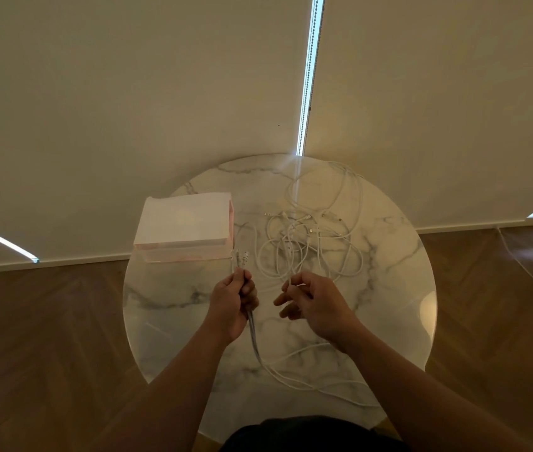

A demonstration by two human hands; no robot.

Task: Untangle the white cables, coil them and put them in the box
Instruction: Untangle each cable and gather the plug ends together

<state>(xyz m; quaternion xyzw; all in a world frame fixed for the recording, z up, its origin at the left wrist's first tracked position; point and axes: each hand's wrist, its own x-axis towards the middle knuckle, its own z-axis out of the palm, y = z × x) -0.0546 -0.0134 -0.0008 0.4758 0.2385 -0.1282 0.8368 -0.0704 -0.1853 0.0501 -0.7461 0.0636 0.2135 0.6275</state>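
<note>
— Gripped cable ends point(241, 257) in the left hand point(231, 305), pinched one strand point(290, 280) with the right hand point(314, 305).
— Spotted the tangle point(304, 236) just beyond the right, box point(183, 220) past the left; risked cinching it tight if yanked.

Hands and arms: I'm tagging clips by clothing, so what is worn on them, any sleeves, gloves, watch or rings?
Nothing worn shows. The left hand and right hand have no gloves or visible rings; both forearms are sleeveless down to the picture's edge, without watch or bracelet. A dark garment shows between the arms.
</note>
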